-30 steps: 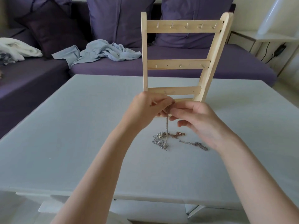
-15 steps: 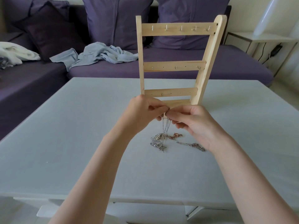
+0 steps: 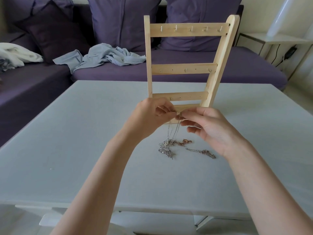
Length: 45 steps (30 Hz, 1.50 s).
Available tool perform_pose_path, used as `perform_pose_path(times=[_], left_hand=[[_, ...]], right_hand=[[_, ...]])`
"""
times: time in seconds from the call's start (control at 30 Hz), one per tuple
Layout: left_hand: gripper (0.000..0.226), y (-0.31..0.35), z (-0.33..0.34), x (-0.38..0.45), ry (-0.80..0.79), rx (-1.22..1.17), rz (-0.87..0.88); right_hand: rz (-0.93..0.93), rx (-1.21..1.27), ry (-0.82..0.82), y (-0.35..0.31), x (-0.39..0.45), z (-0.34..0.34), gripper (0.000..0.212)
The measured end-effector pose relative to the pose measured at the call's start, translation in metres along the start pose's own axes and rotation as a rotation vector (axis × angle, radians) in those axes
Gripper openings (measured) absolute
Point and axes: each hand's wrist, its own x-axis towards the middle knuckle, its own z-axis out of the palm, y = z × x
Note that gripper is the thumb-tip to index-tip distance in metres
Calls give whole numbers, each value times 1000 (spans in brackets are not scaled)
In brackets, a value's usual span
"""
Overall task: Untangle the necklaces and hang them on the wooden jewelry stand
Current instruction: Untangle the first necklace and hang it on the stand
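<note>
Both hands are raised above the grey counter, directly in front of the base of the wooden jewelry stand. The left hand has its fingers curled inward, thumb and fingertips pinching thin silver chain strands. The right hand pinches the same strands between thumb and index finger, its remaining fingers loosely curled below. The two pinch points are almost touching. From them, several chain strands hang straight down to the tangled necklaces lying on the counter, a heap of silver chain with a copper-coloured section just beside it and a further length trailing to the right. The stand is upright on the counter, with three hook rails, all hooks unoccupied. Behind the counter is a purple sofa carrying a crumpled light-blue cloth and a white cloth.
</note>
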Motion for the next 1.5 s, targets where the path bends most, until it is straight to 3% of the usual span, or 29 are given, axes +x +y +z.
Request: perform_pose_path(times=[0.1, 0.23, 0.3, 0.4, 0.6, 0.73, 0.87, 1.03, 1.13, 1.27, 1.4, 1.5], left_hand=[[16, 2, -1, 1, 40, -100, -61], [9, 9, -2, -1, -38, -407, -139], [12, 10, -3, -2, -52, -506, -189], [14, 12, -4, -1, -15, -504, -212], [15, 34, -10, 9, -3, -414, -151], [23, 52, -19, 21, 41, -378, -100], [26, 69, -32, 30, 70, -398, -97], [24, 88, -41, 35, 54, -540, -40], [25, 93, -40, 39, 100, -455, -11], [23, 87, -41, 55, 309, -113, 42], [26, 82, -50, 55, 208, -229, 65], [29, 79, -54, 50, 86, -515, 12]], right_hand=[[-4, 31, -44, -1, 1, 0, 14], [-28, 85, -84, -3, 1, 0, 6], [-51, 65, -107, -2, 0, 0, 17], [-108, -52, -51, -2, 0, 2, 4], [-289, -373, 118, -23, 5, 12, 6], [-278, -216, 174, -56, 9, 16, 9], [-248, -162, 78, -86, 12, 20, 8], [-145, 112, -55, -110, 9, 24, 18], [-85, 194, -111, -113, 7, 26, 25], [-152, 43, -78, -121, 11, 31, 21], [-245, -210, -11, -131, 18, 30, 13], [-261, -317, 57, -134, 25, 28, 11]])
